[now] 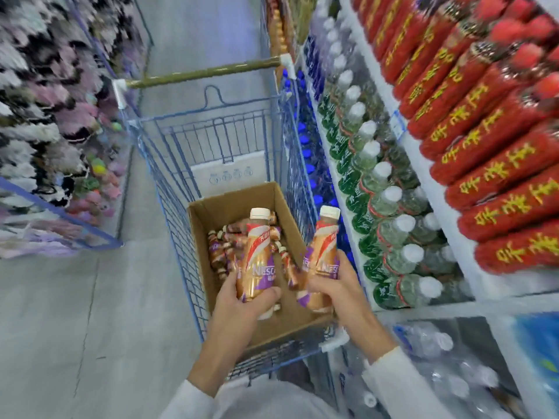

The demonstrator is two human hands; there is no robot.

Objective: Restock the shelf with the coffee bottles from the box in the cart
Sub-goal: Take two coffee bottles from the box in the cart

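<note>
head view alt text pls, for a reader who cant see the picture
A person's left hand grips one coffee bottle and the right hand a second coffee bottle, both caps up above an open cardboard box of more bottles in a blue wire cart. To the right, a shelf carries rows of water bottles, with red bottles above.

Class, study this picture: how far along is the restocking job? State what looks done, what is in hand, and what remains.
Done: part of the box floor is bare, so some may be out; no coffee bottle shows on the shelf. In hand: the left hand grips one coffee bottle, the right hand a second coffee bottle, both upright. Left: more bottles lie in the box in the cart.
</note>
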